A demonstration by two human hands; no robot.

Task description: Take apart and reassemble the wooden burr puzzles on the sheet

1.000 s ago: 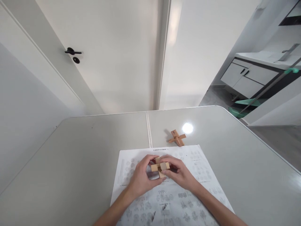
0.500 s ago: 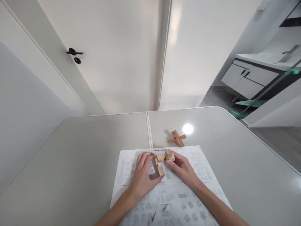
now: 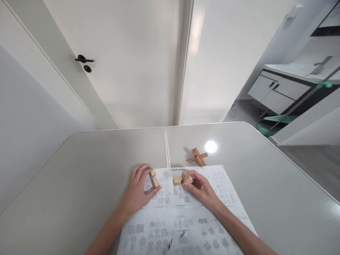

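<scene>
Between the thumb and fingers of my left hand point(image 3: 137, 189) is a notched wooden puzzle piece point(image 3: 154, 179), gripped by its two ends over the sheet's left edge. My right hand point(image 3: 202, 187) pinches a small cluster of joined wooden puzzle pieces point(image 3: 185, 176), an upright block crossed by a lying one. A gap separates the single piece from the cluster. Both are above or on a printed paper sheet point(image 3: 170, 205) with rows of small diagrams. Just beyond the sheet, a darker cross-shaped wooden assembly point(image 3: 198, 157) rests on the table.
The grey table point(image 3: 66, 191) has a seam running from its far edge to the sheet. Behind it stand a white door point(image 3: 132, 71) with a black handle point(image 3: 84, 59) and a wall panel. At the far right are a sink cabinet point(image 3: 278, 88) and a green-handled mop or broom.
My left hand has moved left with the notched piece, away from the cluster it was touching or close beside. My right hand still holds the cluster in about the same place.
</scene>
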